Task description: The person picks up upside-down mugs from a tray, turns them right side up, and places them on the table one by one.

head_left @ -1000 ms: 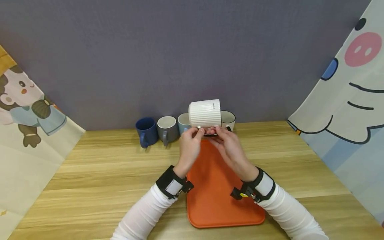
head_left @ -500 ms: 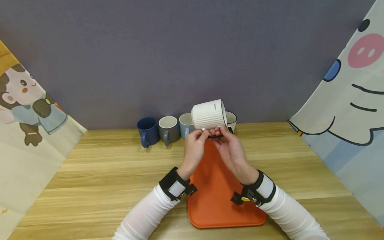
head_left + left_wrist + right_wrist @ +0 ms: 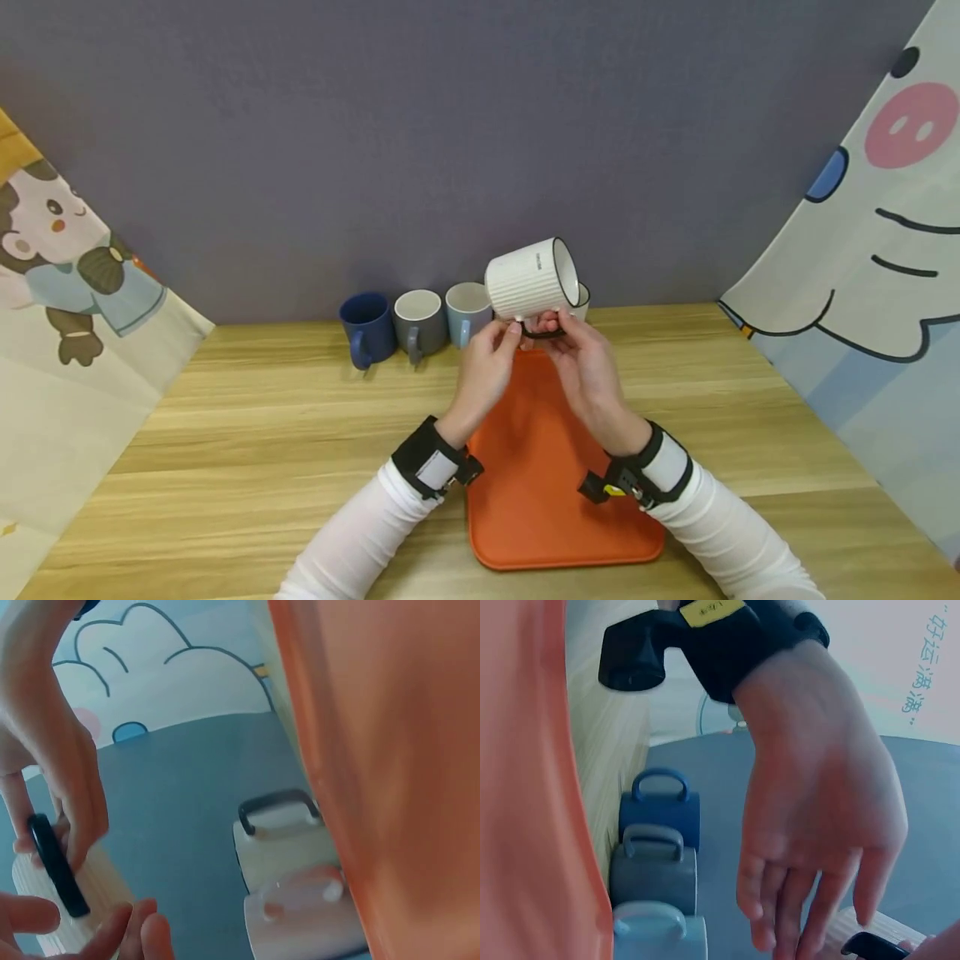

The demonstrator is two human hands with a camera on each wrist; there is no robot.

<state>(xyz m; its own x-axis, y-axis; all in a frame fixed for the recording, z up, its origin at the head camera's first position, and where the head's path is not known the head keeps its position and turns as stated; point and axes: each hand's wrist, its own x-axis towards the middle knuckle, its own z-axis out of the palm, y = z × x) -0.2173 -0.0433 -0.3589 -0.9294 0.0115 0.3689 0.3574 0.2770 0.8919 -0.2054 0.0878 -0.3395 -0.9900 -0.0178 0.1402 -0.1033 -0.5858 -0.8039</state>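
Note:
A white ribbed mug [image 3: 525, 279] with a black rim and black handle [image 3: 58, 862] is held up on its side above the far end of an orange tray [image 3: 555, 517]. Its mouth faces right and somewhat toward me. My left hand [image 3: 483, 371] holds it near the base, thumb close to the handle's left end. On the other side, my right hand [image 3: 588, 375] grips by the handle near the rim. Fingers of both hands are partly hidden beneath the mug. In the right wrist view, the left hand [image 3: 817, 780] reaches down to the ribbed body.
Along the grey back wall stand a navy mug [image 3: 367, 329], a grey mug [image 3: 420, 321] and a light blue mug [image 3: 467, 312]. In the left wrist view, a pale mug [image 3: 300, 915] stands beside a cream mug [image 3: 281, 851] with a dark handle. Wooden table [image 3: 300, 467] surrounds the tray.
The held mug has risen slightly and shifted right. Its mouth has turned toward me, so the inside now shows. Both hands have moved along with it, keeping hold.

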